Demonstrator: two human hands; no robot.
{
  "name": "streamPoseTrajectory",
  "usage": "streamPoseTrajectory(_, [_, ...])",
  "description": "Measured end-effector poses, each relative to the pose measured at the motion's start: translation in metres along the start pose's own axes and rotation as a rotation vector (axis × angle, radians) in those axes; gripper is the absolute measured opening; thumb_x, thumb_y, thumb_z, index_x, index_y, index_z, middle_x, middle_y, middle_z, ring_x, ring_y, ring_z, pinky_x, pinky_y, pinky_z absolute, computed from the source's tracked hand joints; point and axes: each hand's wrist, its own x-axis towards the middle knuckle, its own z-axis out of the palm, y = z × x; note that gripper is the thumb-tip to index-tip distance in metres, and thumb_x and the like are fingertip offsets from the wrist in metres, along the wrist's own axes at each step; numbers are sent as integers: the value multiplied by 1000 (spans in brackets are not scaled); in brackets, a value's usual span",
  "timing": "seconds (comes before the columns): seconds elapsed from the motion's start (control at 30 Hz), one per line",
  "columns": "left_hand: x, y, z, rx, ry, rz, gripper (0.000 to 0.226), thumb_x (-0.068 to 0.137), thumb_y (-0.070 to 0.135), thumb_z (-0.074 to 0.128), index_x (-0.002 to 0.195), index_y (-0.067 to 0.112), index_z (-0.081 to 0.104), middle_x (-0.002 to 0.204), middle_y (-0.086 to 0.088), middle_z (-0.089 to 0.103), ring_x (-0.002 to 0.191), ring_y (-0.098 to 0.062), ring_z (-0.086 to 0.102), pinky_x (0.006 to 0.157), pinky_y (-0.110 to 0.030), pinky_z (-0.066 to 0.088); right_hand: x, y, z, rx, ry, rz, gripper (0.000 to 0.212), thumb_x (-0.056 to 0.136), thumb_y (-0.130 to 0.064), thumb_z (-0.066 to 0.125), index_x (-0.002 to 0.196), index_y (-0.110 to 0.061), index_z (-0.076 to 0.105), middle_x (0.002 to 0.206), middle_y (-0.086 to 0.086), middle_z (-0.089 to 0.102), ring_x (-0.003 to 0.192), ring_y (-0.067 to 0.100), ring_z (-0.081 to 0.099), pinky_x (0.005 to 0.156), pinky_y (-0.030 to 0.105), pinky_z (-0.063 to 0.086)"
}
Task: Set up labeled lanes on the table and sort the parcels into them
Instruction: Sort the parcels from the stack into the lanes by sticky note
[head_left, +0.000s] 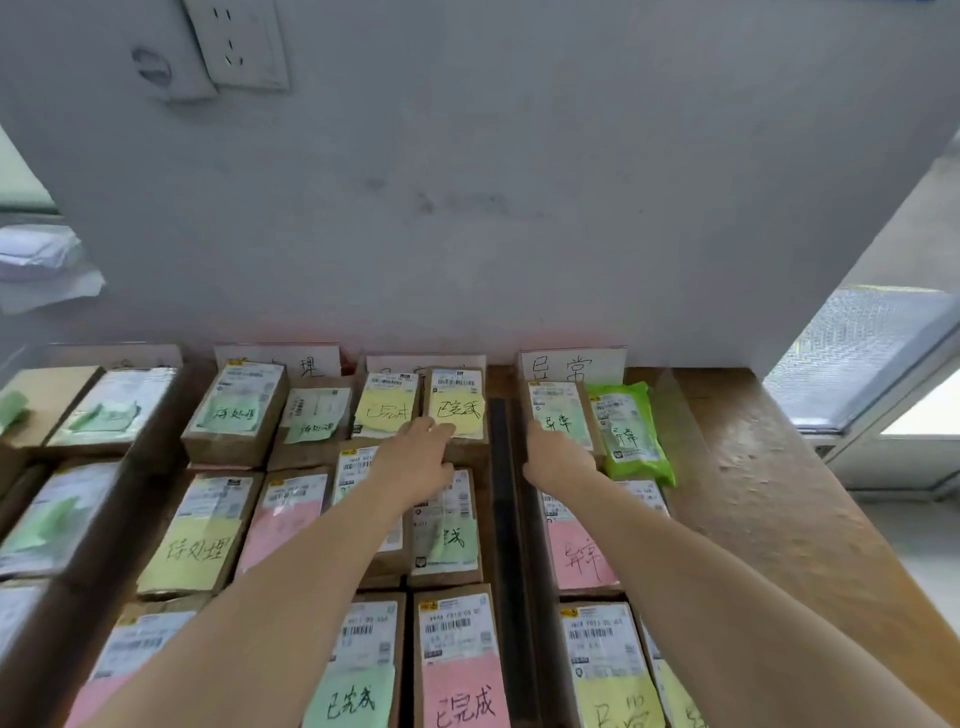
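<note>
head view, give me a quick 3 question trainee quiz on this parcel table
1. True or false: the green plastic bag parcel lies in the rightmost lane, beside the box under the right hand.
2. What colour is the note on the back box that the left hand touches? A pink, B yellow, C green.
3. Fill in: the dark strip runs between the lanes under the two ____.

Key: 1 true; 2 B; 3 hands.

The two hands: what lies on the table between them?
In the head view, a dark strip runs between the left hand and right hand, separating two lanes of parcels.
</note>
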Motion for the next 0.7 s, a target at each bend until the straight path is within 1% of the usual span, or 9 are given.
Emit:
streamPoseTrajectory(0.1, [9,-5,2,6,-20,27,59,94,28,49,148,20,27,152,-8,27,138,-26,29,107,-41,35,6,-5,2,57,0,10,49,91,2,49,137,-7,33,114,19,59,103,35,61,76,38,50])
streamPoseTrajectory(0.23, [16,-7,3,25,-29,43,58,94,28,49,148,21,27,151,-9,28,137,-27,31,107,-42,35,9,-8,-1,47,-18,-18,63,89,5,53,144,-4,23,116,22,59,102,35,61,72,34,48])
streamPoseTrajectory(0.33, [19,-9,4,42,-42,46,58,94,30,50,148,22,28,150,-8,30,136,-26,33,107,-42,34,10,-9,-2,33,-29,-26,68,87,5,57,145,-4,22,118,22,59,103,35,61,70,31,47])
streamPoseTrajectory(0.4, [19,-9,5,55,-57,50,58,94,30,50,147,22,29,150,-8,31,135,-26,34,107,-42,35,10,-9,-2,16,-34,-19,66,87,5,59,143,-3,25,117,21,59,104,35,61,71,32,46])
streamPoseTrajectory(0.5, [19,-9,4,57,-63,58,58,93,30,50,147,22,29,149,-8,31,135,-26,35,107,-42,36,10,-8,-1,62,-35,5,57,89,4,53,140,-4,28,114,22,60,101,36,62,76,37,52])
streamPoseTrajectory(0.6, [17,-8,3,41,-46,65,58,93,29,50,147,22,30,150,-8,31,135,-26,34,107,-42,36,7,-6,-1,86,-13,1,56,93,-6,51,143,-7,26,114,19,60,100,33,62,82,42,55])
streamPoseTrajectory(0.7, [13,-6,-1,43,-34,67,57,94,30,50,147,22,30,151,-7,30,136,-27,33,107,-42,35,-1,-3,-3,42,9,-19,54,96,-15,51,144,-9,27,115,17,61,98,31,63,77,39,54])
